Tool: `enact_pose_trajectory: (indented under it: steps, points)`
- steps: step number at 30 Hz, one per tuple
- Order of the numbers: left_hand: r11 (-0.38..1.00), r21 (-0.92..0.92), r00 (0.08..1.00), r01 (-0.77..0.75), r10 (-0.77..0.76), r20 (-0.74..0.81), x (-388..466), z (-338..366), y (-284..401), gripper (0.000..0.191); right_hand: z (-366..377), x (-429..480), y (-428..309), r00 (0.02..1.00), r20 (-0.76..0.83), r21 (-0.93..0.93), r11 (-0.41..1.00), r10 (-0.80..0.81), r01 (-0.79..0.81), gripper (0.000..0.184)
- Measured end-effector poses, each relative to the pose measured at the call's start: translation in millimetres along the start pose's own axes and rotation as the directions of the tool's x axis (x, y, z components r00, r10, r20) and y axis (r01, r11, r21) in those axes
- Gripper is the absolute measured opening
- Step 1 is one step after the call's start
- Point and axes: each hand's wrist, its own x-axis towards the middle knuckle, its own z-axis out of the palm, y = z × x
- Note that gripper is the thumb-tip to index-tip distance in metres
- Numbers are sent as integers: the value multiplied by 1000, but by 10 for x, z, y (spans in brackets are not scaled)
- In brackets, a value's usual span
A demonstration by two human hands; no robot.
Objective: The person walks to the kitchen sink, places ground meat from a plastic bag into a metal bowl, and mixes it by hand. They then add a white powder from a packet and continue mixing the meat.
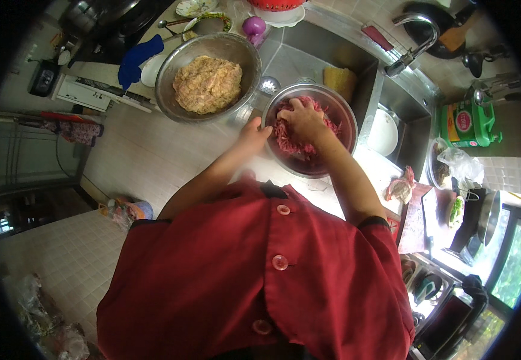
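Note:
My right hand (303, 118) is down inside a round metal bowl (349, 118), its fingers curled into shredded or minced raw red meat (287, 140). At the bowl's left rim is my left hand (256, 135), its thumb against the edge; the other fingers are partly hidden. Left of this bowl stands a larger steel bowl (163, 96) that holds a big lump of pale, sticky minced mixture (208, 83). Neither hand touches the larger bowl.
Behind the bowls lies a steel sink (305, 49) with a yellow sponge (339, 81) and a tap (400, 65). A red onion (254, 27) and a blue cloth (138, 58) are at the back left. To the right are a green jug (467, 123) and a cleaver (429, 216) on a board.

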Motion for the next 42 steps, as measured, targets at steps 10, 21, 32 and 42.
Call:
enact_pose_trajectory:
  steps: [10,21,32,42]
  points:
    - [1000,18,1000,25,-25,11,-33,-4,49,29,-372,-305,293,973,-21,512,839,229,-187,52]
    - [997,-71,999,32,-31,8,-53,6,111,26,-142,-838,427,966,-237,506,836,-103,213,63]
    - [980,-150,989,134,-141,-41,-124,6,230,34,-148,-445,200,901,-291,472,867,323,-158,47]
    - [992,-88,996,88,-85,40,-32,-20,57,27,-344,-286,731,987,-100,743,669,126,-10,45]
